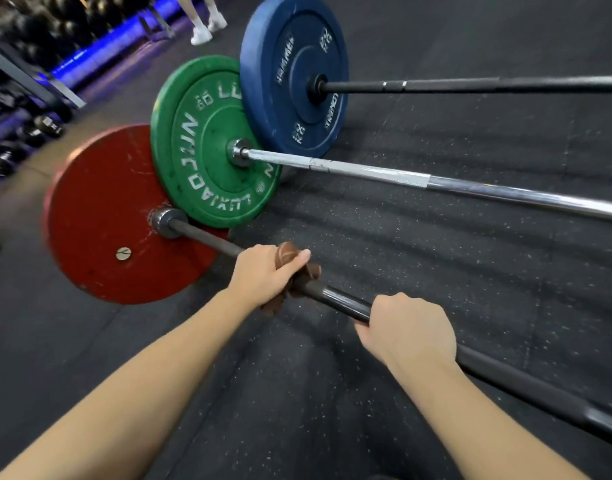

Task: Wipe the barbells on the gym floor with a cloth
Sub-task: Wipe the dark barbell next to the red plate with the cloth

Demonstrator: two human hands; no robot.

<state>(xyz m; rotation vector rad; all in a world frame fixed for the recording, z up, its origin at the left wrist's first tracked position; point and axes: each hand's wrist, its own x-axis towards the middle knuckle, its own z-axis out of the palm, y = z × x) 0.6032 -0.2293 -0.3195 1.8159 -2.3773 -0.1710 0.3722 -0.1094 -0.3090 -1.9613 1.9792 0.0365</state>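
Step in hand: wiping dark bar (339, 301), 1 of 3 on floor (470, 271); left hand (263, 277) clasps brown cloth (290, 258) round it near red plate (100, 216); right hand (406, 329) grips the bare shaft. Next, I judge: slide cloth along, pressure steady.

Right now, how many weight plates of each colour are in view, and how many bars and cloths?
Red plate: 1
Green plate: 1
Blue plate: 1
Bars: 3 (dark near bar, silver middle bar, black far bar)
Brown cloth: 1
Total: 7
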